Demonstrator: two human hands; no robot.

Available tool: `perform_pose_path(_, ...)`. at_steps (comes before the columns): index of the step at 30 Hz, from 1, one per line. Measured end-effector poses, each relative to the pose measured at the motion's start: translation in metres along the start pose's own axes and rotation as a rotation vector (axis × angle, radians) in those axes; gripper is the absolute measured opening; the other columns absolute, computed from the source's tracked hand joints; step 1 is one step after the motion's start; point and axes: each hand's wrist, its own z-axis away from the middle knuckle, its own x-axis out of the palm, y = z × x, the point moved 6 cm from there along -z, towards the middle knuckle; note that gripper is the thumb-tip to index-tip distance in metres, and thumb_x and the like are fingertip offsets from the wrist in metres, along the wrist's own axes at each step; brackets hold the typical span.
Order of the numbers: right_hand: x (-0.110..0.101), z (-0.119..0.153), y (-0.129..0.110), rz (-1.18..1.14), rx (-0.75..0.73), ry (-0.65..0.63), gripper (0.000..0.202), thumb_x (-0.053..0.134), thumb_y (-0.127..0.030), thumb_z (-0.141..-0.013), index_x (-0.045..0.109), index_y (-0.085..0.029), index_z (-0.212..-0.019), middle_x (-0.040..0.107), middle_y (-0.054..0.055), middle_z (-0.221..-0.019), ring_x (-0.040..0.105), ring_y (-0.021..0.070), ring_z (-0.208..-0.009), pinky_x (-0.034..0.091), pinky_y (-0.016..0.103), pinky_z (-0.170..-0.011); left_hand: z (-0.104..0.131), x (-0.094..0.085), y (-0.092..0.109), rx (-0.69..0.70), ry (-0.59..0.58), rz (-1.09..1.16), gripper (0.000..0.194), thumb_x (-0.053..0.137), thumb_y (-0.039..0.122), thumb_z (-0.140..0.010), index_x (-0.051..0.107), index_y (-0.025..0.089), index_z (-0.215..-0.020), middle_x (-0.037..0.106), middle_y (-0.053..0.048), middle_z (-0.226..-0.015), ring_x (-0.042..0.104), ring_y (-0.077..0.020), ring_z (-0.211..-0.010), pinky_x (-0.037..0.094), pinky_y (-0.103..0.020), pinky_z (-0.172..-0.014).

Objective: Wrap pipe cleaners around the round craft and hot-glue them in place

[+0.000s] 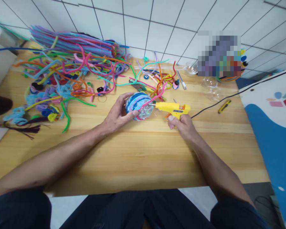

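Note:
My left hand (pixel 119 116) is closed around a ball (pixel 146 112) partly wrapped in blue and light-blue pipe cleaners; the rest of its surface looks clear and glittery. A pink pipe cleaner (pixel 154 98) runs across the ball, with my left thumb pressing near it, and its loose end sticks up to the right. In my right hand (pixel 181 124) is a yellow hot glue gun (pixel 173 108), gripped by its handle. Its metal nozzle points left at the ball's right side; whether it touches is hard to tell. Pliers (pixel 137 86) lie just behind the ball.
Tangled pipe cleaners (pixel 54 76) and a long bundle (pixel 73 41) of them cover the table's back left. Clear plastic balls (pixel 211 82) sit at the back right. A yellow utility knife (pixel 224 106) lies near the black cord (pixel 228 94), which trails right. A tiled wall (pixel 138 28) stands behind.

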Motion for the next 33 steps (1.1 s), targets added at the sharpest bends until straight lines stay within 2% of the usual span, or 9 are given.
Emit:
perform_pose_path(12, -0.009, -0.001, 0.013, 0.015, 0.034, 0.016, 0.072, 0.075, -0.086, -0.095, 0.065, -0.025, -0.057, 0.062, 0.001, -0.056, 0.055, 0.0167, -0.056, 0.044, 0.037, -0.062, 0.001, 0.0, 0.003, -0.035, -0.02, -0.014, 0.08, 0.084, 0.066, -0.101, 0.047, 0.029, -0.161, 0.065, -0.016, -0.163, 0.071, -0.0343, -0.146, 0.06, -0.054, -0.127)
perform_pose_path(22, 0.003, 0.001, 0.005, -0.028, -0.009, 0.018, 0.072, 0.074, -0.086, -0.095, 0.064, -0.026, -0.058, 0.062, 0.0, -0.058, 0.055, 0.0171, -0.058, 0.045, 0.035, -0.062, 0.0, 0.001, 0.002, -0.013, 0.02, -0.032, 0.079, 0.086, 0.067, -0.099, 0.053, 0.029, -0.16, 0.066, -0.016, -0.161, 0.068, -0.0378, -0.15, 0.057, -0.061, -0.13)
perform_pose_path(28, 0.015, 0.002, -0.001, -0.04, -0.026, -0.001, 0.07, 0.072, -0.087, -0.096, 0.065, -0.026, -0.063, 0.062, -0.001, -0.061, 0.055, 0.0167, -0.059, 0.045, 0.035, -0.063, 0.001, 0.002, 0.003, -0.028, 0.035, -0.029, 0.081, 0.087, 0.066, -0.098, 0.054, 0.029, -0.162, 0.064, -0.017, -0.164, 0.067, -0.0374, -0.152, 0.056, -0.06, -0.131)
perform_pose_path(33, 0.008, 0.0, -0.003, -0.011, -0.012, -0.002, 0.073, 0.072, -0.088, -0.096, 0.064, -0.025, -0.059, 0.062, 0.0, -0.06, 0.056, 0.0164, -0.06, 0.046, 0.035, -0.065, 0.001, 0.0, 0.001, -0.018, 0.026, -0.02, 0.081, 0.088, 0.067, -0.097, 0.055, 0.029, -0.159, 0.067, -0.016, -0.161, 0.069, -0.0364, -0.148, 0.057, -0.059, -0.129)
